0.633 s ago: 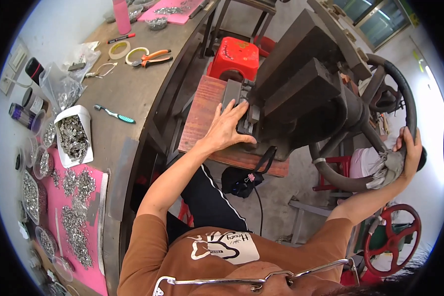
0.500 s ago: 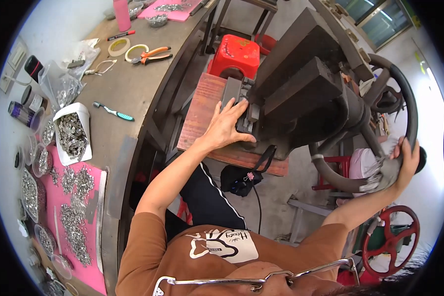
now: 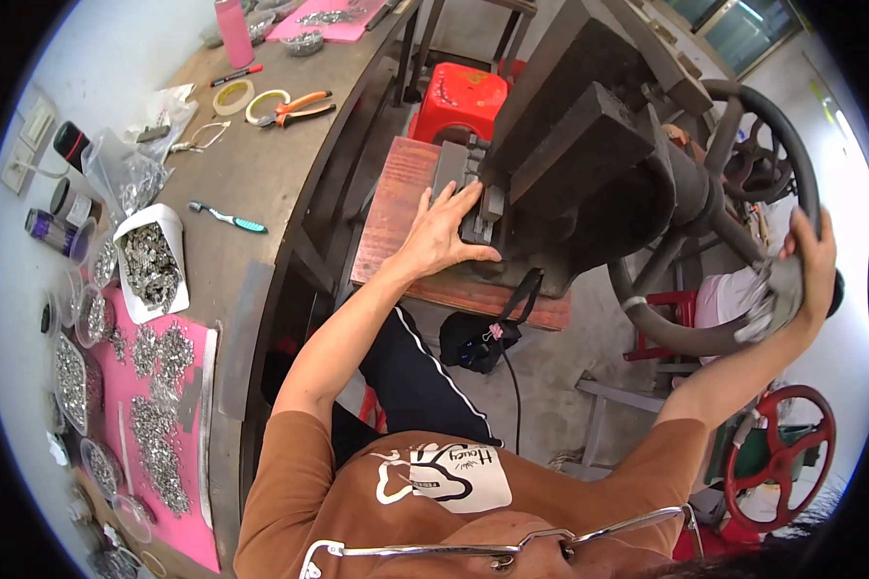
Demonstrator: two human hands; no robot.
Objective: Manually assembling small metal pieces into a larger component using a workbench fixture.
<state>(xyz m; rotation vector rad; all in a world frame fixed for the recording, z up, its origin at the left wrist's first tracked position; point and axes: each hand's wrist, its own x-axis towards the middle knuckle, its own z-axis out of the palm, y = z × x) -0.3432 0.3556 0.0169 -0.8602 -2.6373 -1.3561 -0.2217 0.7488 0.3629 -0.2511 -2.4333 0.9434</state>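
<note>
My left hand (image 3: 442,232) lies with its fingers spread over a grey metal block (image 3: 450,166) at the base of a dark, heavy press (image 3: 589,164). Its fingertips touch the block's edge beside a small steel piece (image 3: 493,203), and nothing is gripped. On the right, my right hand (image 3: 809,262) is closed around the rim of the press's large black handwheel (image 3: 807,164). A crumpled grey cloth (image 3: 774,299) is wrapped on the rim under that palm. The press stands on a reddish wooden board (image 3: 388,207).
Left, a workbench (image 3: 237,183) carries orange-handled pliers (image 3: 304,108), tape rolls (image 3: 233,97), a toothbrush (image 3: 227,216), a white tub (image 3: 169,232) of metal bits and a pink mat (image 3: 195,526). A red stool (image 3: 462,95) stands behind the board; a red handwheel (image 3: 780,458) is at lower right.
My right hand and the cloth have moved a little up and away along with the handwheel rim. The left hand stays on the block, its fingers slightly shifted. The whole view has shifted slightly.
</note>
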